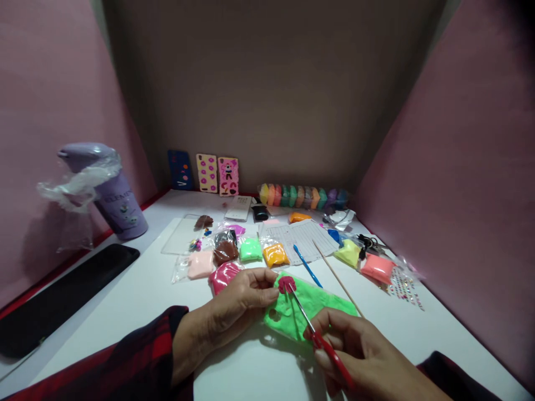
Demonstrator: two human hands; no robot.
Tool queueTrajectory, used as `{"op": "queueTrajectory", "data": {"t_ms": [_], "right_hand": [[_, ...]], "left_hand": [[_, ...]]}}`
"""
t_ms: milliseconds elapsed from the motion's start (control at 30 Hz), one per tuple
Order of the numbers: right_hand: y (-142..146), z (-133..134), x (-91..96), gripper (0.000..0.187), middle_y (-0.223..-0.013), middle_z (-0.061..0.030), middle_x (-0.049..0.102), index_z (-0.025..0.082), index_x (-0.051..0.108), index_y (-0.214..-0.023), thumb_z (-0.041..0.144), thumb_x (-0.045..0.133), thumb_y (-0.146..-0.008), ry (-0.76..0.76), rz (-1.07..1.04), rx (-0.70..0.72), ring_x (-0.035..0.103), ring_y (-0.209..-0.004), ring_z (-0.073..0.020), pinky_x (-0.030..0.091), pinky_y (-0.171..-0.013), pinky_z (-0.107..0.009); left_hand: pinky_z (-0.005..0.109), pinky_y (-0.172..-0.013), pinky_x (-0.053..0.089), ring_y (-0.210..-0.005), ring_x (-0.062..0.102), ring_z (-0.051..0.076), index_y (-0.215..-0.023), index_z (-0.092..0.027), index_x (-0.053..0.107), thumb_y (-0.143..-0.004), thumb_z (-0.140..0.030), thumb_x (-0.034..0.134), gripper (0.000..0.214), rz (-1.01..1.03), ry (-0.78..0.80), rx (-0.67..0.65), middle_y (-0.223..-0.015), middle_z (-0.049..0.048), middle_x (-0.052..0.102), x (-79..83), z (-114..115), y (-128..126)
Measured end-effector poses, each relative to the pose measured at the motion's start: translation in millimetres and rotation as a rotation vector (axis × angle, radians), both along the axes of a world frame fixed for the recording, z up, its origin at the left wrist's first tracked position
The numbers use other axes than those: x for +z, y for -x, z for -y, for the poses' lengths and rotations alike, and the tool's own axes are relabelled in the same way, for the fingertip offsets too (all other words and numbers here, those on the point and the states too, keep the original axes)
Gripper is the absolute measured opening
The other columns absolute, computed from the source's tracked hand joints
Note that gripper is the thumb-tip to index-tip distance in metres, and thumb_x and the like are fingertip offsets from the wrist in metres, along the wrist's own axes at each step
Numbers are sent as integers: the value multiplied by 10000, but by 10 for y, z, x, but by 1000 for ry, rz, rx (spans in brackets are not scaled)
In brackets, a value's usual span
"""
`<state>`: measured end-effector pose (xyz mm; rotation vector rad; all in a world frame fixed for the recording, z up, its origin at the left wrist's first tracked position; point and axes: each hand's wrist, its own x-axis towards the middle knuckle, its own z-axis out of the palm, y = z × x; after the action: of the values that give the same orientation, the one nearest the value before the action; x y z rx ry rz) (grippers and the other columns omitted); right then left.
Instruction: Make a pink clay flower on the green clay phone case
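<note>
A bright green clay-covered phone case lies on the white table in front of me. A small dark pink clay piece sits at its upper left end. My left hand pinches the case's left edge beside that piece, fingers closed. My right hand grips a red-handled metal tool, whose thin tip touches the pink piece.
Small bags of coloured clay lie behind the case, with a blue tool, a wooden stick and a paper sheet. Decorated cases and a row of clay packs line the back wall. A purple cup and black pad are left.
</note>
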<state>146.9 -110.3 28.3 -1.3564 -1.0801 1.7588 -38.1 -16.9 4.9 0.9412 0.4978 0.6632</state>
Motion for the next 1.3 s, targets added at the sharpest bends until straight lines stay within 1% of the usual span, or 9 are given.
{"op": "queueTrajectory", "data": {"t_ms": [167,367,500,633,733,933,1033,1167,1300], "right_hand": [[-4,-6,-1,386,-533,88,449,186,491,-735,431,783,-673,-9,-5,15,378,-466,-43,252,-452,-175],[-15,17,-83,400,-549,84,442,184,499,-758,479,763,-705,1,-75,-2,339,-473,-38,248,-462,-178],[-27,37,-118,375,-565,86,412,186,504,-792,464,749,-735,-31,-39,-15,318,-496,-47,222,-468,-187],[-53,16,-134,365,-566,88,393,186,503,-794,458,742,-747,-62,4,26,295,-504,-52,217,-473,-196],[-59,2,-107,328,-561,89,388,185,505,-796,410,740,-754,-69,41,55,297,-505,-51,217,-474,-198],[-54,37,21,299,-561,89,399,183,504,-808,393,712,-765,-25,133,100,287,-505,-49,215,-469,-193],[-67,55,50,310,-561,93,402,184,513,-820,382,735,-735,-36,137,72,302,-504,-46,222,-472,-188],[-66,48,48,311,-510,103,414,185,524,-827,375,744,-717,-32,122,25,327,-466,-37,243,-468,-177],[-53,41,35,277,-509,97,440,186,531,-810,346,737,-718,-4,143,-2,353,-464,-33,261,-467,-163]], "left_hand": [[249,-620,357,-643,498,116,-833,-108,615,-687,-170,776,226,15,-1,-6,-749,19,533,7,0,-6],[237,-603,348,-627,493,106,-829,-100,616,-696,-169,765,211,21,-4,-16,-754,25,541,22,7,-11],[238,-596,329,-622,475,102,-792,-110,603,-694,-170,767,200,7,-12,-5,-722,6,512,7,3,-6],[247,-589,322,-607,462,100,-763,-117,603,-686,-177,780,201,-1,-10,7,-700,5,516,-15,-5,-2],[242,-584,327,-598,470,97,-762,-111,616,-687,-177,784,196,7,-2,8,-704,16,537,30,8,-5],[213,-598,380,-612,529,94,-786,-81,668,-714,-194,790,181,67,67,-18,-732,54,603,217,58,-36],[207,-613,408,-618,556,99,-811,-81,688,-695,-188,809,198,81,90,-1,-722,58,629,223,59,-50],[217,-667,436,-671,595,125,-834,-83,700,-719,-187,791,180,74,85,-5,-717,64,636,189,45,-49],[218,-667,440,-646,580,118,-832,-90,709,-719,-189,790,171,85,70,-14,-700,54,626,196,37,-44]]}}
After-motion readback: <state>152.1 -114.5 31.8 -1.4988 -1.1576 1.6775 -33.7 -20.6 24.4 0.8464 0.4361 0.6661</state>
